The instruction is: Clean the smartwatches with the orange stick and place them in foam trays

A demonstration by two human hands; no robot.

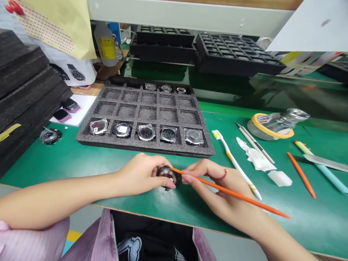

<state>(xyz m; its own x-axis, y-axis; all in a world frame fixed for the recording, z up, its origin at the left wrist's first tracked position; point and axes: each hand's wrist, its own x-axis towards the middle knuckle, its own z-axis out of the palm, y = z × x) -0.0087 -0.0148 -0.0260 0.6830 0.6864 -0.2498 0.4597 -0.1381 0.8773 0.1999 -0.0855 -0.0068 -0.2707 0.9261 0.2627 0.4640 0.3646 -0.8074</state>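
My left hand (141, 174) is closed round a small round watch case (168, 175), holding it just above the green mat near the front edge. My right hand (214, 185) pinches a thin orange stick (233, 194) whose tip rests on the top of the case. The stick's long end points back to the right over my wrist. Right behind my hands lies a grey foam tray (141, 114); its front row holds several wrapped watch cases (122, 129).
To the right lie a toothbrush (235, 163), white wipes (258, 159), a second orange stick (301, 175), a teal pen (323, 168), tape and a glass dispenser (274, 125). A loose wrapped case (50, 136) and stacked black foam (21, 83) sit left. Black trays (233, 52) stand behind.
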